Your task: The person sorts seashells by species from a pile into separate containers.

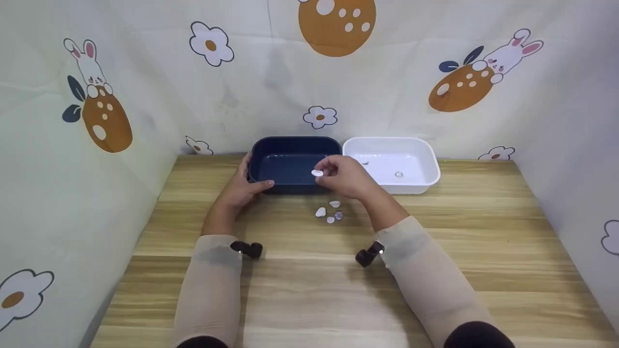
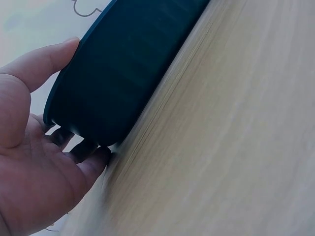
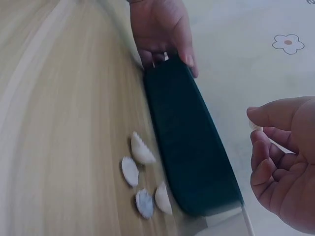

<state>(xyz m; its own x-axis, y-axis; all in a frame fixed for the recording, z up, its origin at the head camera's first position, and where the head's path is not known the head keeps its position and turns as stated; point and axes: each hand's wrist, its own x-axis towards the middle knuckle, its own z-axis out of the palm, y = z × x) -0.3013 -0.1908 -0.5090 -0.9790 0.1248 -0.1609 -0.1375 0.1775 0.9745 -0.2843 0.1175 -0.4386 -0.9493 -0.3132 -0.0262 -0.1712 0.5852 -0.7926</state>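
Observation:
A dark blue plastic tub (image 1: 290, 188) stands against the back wall. My left hand (image 1: 237, 186) holds its left end, thumb on the front rim and fingers along the side; the left wrist view shows the fingertips low on its wall. Over the tub's right front part, my right hand (image 1: 346, 176) pinches a pale seashell (image 1: 316, 173) between thumb and fingers. In the right wrist view that hand hides most of this shell. Several more seashells (image 1: 321, 212) lie on the table in front of the tub, whitish and purplish, with ridged edges in the right wrist view (image 3: 142, 149).
A white tub (image 1: 433, 176) stands right beside the dark one, with a small ring-like shell (image 1: 399, 174) and a small dark piece (image 1: 365, 163) inside. Printed fabric (image 1: 261, 87) closes off the back and sides of the wooden table (image 1: 309, 299).

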